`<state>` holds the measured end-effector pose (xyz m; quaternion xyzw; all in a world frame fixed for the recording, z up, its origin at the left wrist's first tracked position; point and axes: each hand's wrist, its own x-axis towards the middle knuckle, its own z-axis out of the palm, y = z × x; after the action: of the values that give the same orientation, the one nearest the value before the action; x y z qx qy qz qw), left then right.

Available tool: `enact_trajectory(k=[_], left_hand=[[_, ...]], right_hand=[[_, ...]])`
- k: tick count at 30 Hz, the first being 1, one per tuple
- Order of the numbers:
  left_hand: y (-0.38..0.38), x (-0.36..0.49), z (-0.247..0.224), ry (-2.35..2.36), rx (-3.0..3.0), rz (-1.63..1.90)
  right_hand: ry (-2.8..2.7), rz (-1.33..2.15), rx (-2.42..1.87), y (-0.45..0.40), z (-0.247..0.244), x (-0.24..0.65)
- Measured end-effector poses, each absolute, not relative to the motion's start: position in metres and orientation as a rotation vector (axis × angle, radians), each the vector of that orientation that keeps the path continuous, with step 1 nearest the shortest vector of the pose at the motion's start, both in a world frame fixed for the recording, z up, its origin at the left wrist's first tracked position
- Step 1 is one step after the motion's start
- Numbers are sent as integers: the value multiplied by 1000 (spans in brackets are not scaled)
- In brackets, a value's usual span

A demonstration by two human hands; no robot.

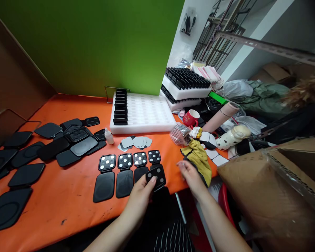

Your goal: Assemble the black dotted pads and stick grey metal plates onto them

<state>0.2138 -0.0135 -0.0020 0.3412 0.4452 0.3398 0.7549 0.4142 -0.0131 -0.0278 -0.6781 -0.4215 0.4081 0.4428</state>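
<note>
My left hand [141, 192] grips an open black compact case [156, 176] at the table's front edge, the thumb on its dotted inner face. Pale round dots show on that face; its lower half is dark and partly hidden. My right hand [190, 175] hovers right of it, beside a mustard-yellow cloth [199, 159]. Its fingers look drawn together and slightly blurred; whatever they may hold is too small to make out. Several open compact cases [104, 186] lie in a row behind my left hand, their upper halves dotted white. Silvery rounded-square plates [139, 141] are heaped behind the row.
A white foam tray [147, 112] with black cases along its left side stands at the back. Nearby is a small dropper bottle [109, 136]. More black cases [68, 157] spread leftward. Rightward are a red mug [191, 118], a pink tumbler [222, 117] and a cardboard box [265, 189].
</note>
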Motion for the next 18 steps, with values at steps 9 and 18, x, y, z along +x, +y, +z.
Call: enact_trajectory(k=[9, 18], left_hand=[[6, 230, -14, 949, 1130, 820], [-22, 224, -48, 944, 2356, 311]], right_hand=[[-1485, 1071, -1767, -7, -20, 408], [-1714, 712, -2009, 29, -34, 415]])
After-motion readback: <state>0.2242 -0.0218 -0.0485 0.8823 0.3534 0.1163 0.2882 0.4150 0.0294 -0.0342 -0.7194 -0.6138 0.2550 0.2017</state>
